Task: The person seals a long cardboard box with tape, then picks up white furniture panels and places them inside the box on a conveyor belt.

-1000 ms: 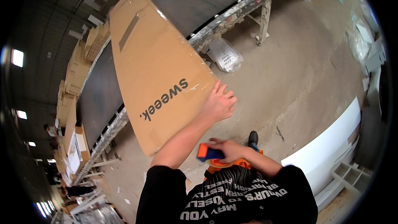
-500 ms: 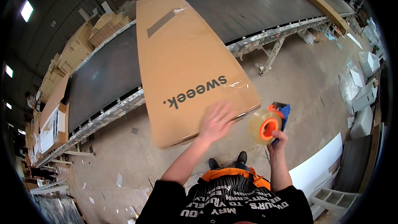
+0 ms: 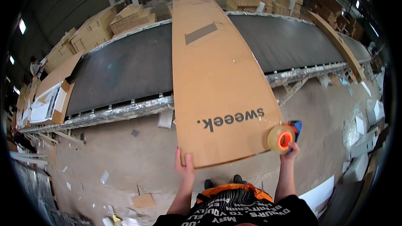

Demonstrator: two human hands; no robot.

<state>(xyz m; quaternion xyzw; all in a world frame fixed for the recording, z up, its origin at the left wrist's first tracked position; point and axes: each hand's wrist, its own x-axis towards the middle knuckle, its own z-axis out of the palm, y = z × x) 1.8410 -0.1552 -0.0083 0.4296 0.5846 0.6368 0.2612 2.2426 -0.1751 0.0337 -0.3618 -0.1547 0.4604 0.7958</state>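
Floor point(image 3: 125, 152): grey-brown, with pale scraps point(image 3: 104, 177) scattered over the near left part.
Conveyor point(image 3: 130, 67): a long dark belt on a scuffed frame, running left to right across the middle.
Large box point(image 3: 217, 83): brown, long and flat, lying across the conveyor, its near end jutting out past the belt's near edge.
Narrow box point(image 3: 340, 44): long and brown, lying across the belt on the right, well apart from the large box.
Open box point(image 3: 67, 100): at the conveyor's left end, with white pieces point(image 3: 42, 111) inside.
Tape dispenser point(image 3: 297, 129): blue and orange, with a roll point(image 3: 274, 139) of yellowish tape, at the large box's near right corner; cannot tell if they touch.
Left hand point(image 3: 184, 167): at the large box's near left corner, fingers point(image 3: 178, 155) slightly spread against it; cannot tell whether they grip.
Right hand point(image 3: 292, 152): fingers closed around the tape dispenser.
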